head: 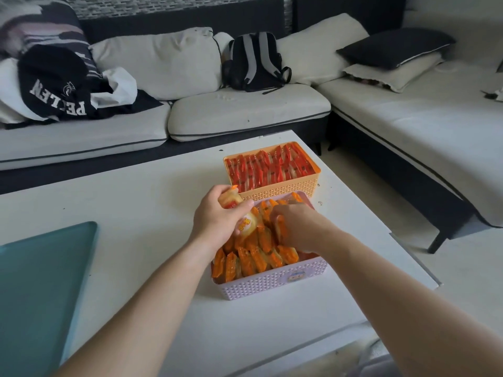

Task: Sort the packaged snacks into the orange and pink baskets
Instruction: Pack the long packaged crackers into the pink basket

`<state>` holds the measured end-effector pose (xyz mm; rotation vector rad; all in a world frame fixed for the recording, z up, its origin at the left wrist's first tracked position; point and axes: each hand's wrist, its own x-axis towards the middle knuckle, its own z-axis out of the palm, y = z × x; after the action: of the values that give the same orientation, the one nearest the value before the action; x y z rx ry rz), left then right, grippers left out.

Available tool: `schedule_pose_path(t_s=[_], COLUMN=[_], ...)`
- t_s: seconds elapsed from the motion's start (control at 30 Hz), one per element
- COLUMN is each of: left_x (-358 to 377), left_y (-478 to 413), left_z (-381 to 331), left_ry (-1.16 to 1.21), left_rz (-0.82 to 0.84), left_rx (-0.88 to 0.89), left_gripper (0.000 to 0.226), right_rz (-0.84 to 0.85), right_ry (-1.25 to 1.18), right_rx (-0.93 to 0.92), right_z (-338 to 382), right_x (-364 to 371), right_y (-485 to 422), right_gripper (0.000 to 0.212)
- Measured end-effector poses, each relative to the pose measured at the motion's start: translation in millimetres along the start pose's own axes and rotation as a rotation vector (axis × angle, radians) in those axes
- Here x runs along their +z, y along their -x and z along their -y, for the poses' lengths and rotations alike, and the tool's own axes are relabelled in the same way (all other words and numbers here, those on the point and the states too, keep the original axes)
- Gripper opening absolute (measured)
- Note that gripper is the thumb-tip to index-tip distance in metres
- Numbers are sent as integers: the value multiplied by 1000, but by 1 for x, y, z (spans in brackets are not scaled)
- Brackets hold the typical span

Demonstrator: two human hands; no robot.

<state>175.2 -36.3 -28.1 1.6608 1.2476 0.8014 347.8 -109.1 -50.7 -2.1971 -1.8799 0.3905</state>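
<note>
Sofa point(245, 112), pale cushions on a dark frame, fills the top of the frame and runs down the right edge. On it: dark clothing with white lettering point(58, 85) at upper left, a black backpack with grey straps point(254, 62) at top centre, a dark pillow point(394, 47) at upper right.

White table point(136, 202) takes the centre and lower frame. A teal tray point(40, 295) lies at lower left, cut off by the frame edge.

Pink basket point(272, 282), centre frame, is packed with orange snack packets point(250, 258) standing on edge in rows. Orange basket point(283, 190) sits just above it in the picture, the two walls touching or nearly so (cannot tell which). It holds red snack packets point(272, 167), also upright in close rows.

Both bare forearms enter from the bottom edge and meet over the pink basket.

Left hand point(217, 213), at the basket's upper left corner, is closed around a small bunch of pale packets with orange print point(239, 216); count unclear.

Right hand point(296, 227) is knuckles-up, fingers curled down among the orange packets mid-basket. Whether it grips one cannot be told; fingertips are buried.
</note>
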Motion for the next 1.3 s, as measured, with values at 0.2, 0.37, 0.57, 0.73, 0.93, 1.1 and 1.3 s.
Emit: schedule_pose_path(t_s=[0.2,0.37,0.57,0.73,0.93,1.1,1.3], left_x=[6,11,15,23,44,63,75], left_y=[-3,-7,-8,-10,-11,-9,-1], left_z=[-5,-5,-3,-5,-11,-7,-6], left_ry=[321,343,301,317,-5,-245,-721], left_rz=[109,125,88,105,160,222,201], left_rx=[-205,-202,-126,-27,225,323,492], left_gripper=[15,30,35,52,44,47,53], right_rz=[-46,-24,-5,-82,-178,-202,-187], right_ry=[-152,176,321,293,161,69,16], right_rx=[79,125,127,206,308,360,357], right_z=[-17,-20,-16,-23,-31,-38,-41], right_x=[-36,-22,-18,-41,-61,-62,-60], right_y=[4,6,3,6,16,18,20], right_gripper=[49,43,37,23,23,21,21])
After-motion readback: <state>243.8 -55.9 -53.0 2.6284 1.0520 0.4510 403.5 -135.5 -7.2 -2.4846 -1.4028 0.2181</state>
